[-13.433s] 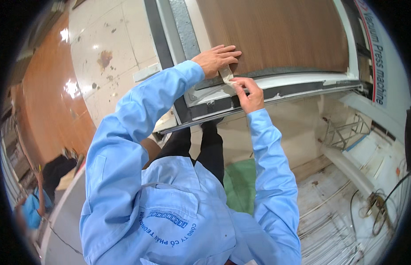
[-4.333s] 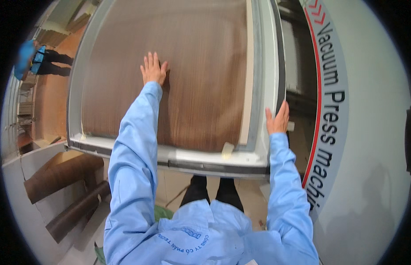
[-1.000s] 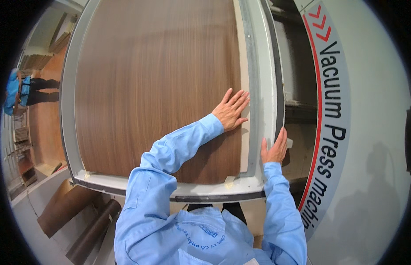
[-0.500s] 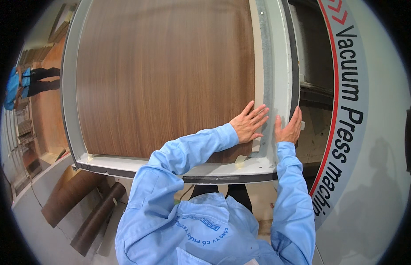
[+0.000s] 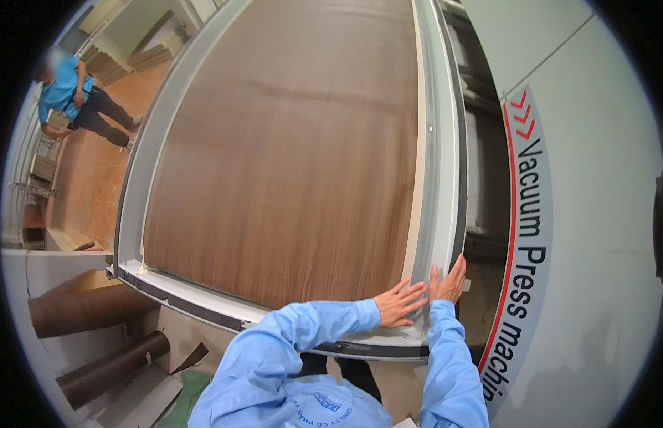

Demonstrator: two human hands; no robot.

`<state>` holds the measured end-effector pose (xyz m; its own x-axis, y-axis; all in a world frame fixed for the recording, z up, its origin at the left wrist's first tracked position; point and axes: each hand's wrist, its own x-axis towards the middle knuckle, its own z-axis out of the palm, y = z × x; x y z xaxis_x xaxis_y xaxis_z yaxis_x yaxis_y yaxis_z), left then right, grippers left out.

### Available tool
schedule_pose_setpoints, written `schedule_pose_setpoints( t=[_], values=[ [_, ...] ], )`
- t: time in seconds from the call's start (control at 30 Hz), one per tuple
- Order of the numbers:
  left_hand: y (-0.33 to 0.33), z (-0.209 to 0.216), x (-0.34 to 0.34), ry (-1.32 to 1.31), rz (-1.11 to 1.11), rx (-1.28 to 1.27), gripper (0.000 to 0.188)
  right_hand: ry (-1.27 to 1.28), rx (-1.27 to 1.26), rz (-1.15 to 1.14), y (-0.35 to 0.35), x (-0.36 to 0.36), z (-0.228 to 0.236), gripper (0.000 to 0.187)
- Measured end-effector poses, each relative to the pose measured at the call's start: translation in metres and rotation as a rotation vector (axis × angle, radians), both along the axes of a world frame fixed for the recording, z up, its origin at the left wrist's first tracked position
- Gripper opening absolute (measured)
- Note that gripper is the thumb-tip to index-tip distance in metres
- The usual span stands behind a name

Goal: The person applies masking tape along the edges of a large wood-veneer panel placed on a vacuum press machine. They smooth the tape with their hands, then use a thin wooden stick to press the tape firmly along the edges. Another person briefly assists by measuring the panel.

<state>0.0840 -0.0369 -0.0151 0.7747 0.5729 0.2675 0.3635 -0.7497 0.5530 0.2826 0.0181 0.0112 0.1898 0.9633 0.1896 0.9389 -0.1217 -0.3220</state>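
A large brown wood-grain sheet [image 5: 281, 157] lies inside a pale grey metal frame [image 5: 440, 200] with a black edge seal. Along its right side runs a narrow beige strip [image 5: 417, 214]. My left hand [image 5: 401, 303] rests with its fingers spread at the sheet's near right corner, fingertips reaching over the strip toward the frame. Just right of it, my right hand [image 5: 447, 280] lies on the frame's right rail, its fingers extended over the outer edge and its thumb apart. The two hands are close together, and neither grips anything visible.
On the right stands a grey machine panel [image 5: 595, 214] with a red-edged lettered band. Brown rolls of sheet material [image 5: 114, 367] lie at lower left. A person in blue [image 5: 85, 100] stands on the orange floor [image 5: 96, 182] beyond the frame's left side.
The view has shifted, so more of the sheet's far part and the other person show. My hands appear lower in the picture and closer together, still at the right side.
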Motion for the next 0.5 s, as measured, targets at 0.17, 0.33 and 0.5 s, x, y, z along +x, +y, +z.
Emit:
schedule_pose_setpoints(
  t=[0.17, 0.33, 0.5],
  values=[
    [-0.018, 0.056, -0.011, 0.066, 0.073, -0.015, 0.082, 0.021, -0.018, -0.020, 0.001, 0.007, -0.010, 0.087],
    [-0.100, 0.164, -0.107, -0.266, 0.531, 0.009, 0.069, 0.044, 0.026, -0.034, 0.004, 0.017, -0.028, 0.083],
    [-0.286, 0.187, -0.244, -0.475, 1.375, 0.008, 0.026, -0.020, 0.002, -0.067, 0.005, 0.024, -0.022, 0.083]
  ],
)
